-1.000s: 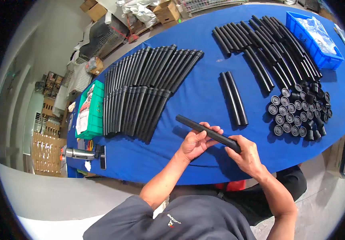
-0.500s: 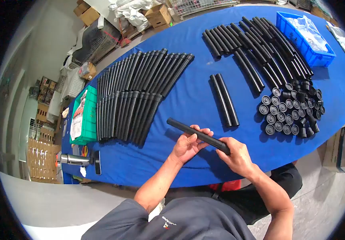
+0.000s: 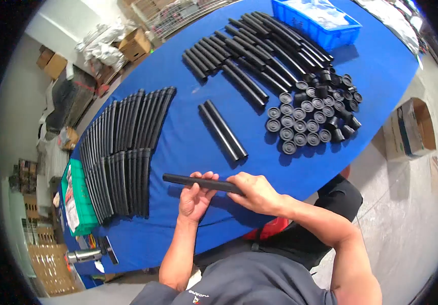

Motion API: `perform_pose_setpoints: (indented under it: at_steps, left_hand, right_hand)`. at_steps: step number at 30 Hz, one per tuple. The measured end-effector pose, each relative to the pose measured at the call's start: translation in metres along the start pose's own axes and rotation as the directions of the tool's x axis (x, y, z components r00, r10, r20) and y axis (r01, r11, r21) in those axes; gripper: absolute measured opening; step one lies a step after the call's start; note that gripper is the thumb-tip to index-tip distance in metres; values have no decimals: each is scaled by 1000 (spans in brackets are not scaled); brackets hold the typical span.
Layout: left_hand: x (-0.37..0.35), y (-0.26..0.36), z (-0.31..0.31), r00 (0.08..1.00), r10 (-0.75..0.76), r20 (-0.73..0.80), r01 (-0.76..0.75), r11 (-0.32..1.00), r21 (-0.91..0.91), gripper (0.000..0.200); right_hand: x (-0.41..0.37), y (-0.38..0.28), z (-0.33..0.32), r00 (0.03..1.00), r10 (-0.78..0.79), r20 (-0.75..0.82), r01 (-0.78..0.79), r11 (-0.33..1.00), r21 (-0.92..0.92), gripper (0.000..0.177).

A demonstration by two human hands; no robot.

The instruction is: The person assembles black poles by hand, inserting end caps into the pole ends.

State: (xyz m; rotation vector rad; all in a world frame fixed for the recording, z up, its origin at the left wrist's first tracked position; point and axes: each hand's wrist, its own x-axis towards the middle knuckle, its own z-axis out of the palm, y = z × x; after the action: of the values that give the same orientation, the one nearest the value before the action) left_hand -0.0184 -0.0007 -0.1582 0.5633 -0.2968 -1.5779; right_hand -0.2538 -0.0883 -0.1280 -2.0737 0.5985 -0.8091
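A black tube [image 3: 205, 183] is held nearly level above the front of the blue table. My left hand [image 3: 197, 200] is under its middle, with thumb and fingers around it. My right hand [image 3: 253, 192] grips the tube's right end and covers it. Beyond my hands, two black tubes [image 3: 223, 131] lie side by side on the cloth. Several round black caps [image 3: 300, 126] are grouped to the right, and several plain black tubes [image 3: 259, 46] lie behind them. Rows of black tubes with collared ends [image 3: 122, 152] lie at the left.
A blue crate [image 3: 316, 23] with clear plastic stands at the back of the table [image 3: 188, 114]. At the left edge are a green crate [image 3: 78, 198], a metallic cylinder [image 3: 84, 255] and a dark phone-like object [image 3: 110, 250]. A cardboard box [image 3: 407, 132] sits on the floor at right.
The view has turned, so the table's contents appear shifted left and tilted. The held tube looks more level, and both hands still hold it.
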Motion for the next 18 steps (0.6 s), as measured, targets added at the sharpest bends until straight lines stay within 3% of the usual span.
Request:
perform_pose_setpoints:
  at_steps: [3, 4, 5, 7, 8, 9, 10, 11, 12, 13, 14, 15, 18]
  left_hand:
    - [1, 0, -7, 995, 0, 104, 2, 1000, -20, 29]
    - [0, 1, -7, 994, 2, 111, 1, 999, -32, 28]
    - [0, 1, -6, 995, 7, 95, -5, 1000, -18, 28]
    - [1, 0, -4, 998, 19, 58, -19, 1000, 9, 29]
    - [0, 0, -3, 999, 7, 45, -8, 1000, 3, 29]
    - [1, 1, -2, 999, -3, 33, 3, 1000, -2, 29]
    - [2, 1, -1, 1000, -12, 21, 13, 1000, -8, 29]
    - [2, 1, -3, 999, -11, 38, 12, 1000, -16, 29]
    - [1, 1, -5, 999, -9, 53, 10, 1000, -25, 29]
    - [1, 1, -7, 998, -8, 66, 10, 999, -33, 29]
    - [0, 1, -8, 998, -4, 66, 6, 1000, -26, 29]
    - [1, 1, -7, 998, 2, 67, 0, 1000, -19, 29]
    - [1, 0, -5, 999, 1, 34, 0, 1000, -17, 29]
  right_hand:
    - [-3, -1, -2, 999, -51, 1, 51, 999, -8, 36]
    - [1, -3, -6, 1000, -8, 5, 7, 994, 112, 35]
    - [5, -6, -13, 969, 199, 143, -230, 941, 250, 35]
    - [14, -27, -34, 737, 481, 474, -667, 631, 396, 35]
    - [9, -20, -26, 811, 444, 381, -574, 728, 374, 37]
    - [4, -10, -14, 938, 292, 185, -330, 916, 228, 38]
    - [2, -2, -3, 997, 74, 25, -74, 997, 16, 39]
    - [-2, 6, 5, 980, -182, -76, 160, 959, -232, 40]
    - [-3, 6, 4, 981, -179, -70, 161, 965, -209, 38]
    - [2, -5, -9, 997, 58, 60, -57, 998, -7, 37]
    - [8, -17, -26, 939, 258, 229, -298, 941, 162, 36]
    - [12, -24, -35, 815, 399, 420, -534, 799, 277, 36]
    - [1, -7, -9, 991, 105, 86, -115, 987, 111, 35]
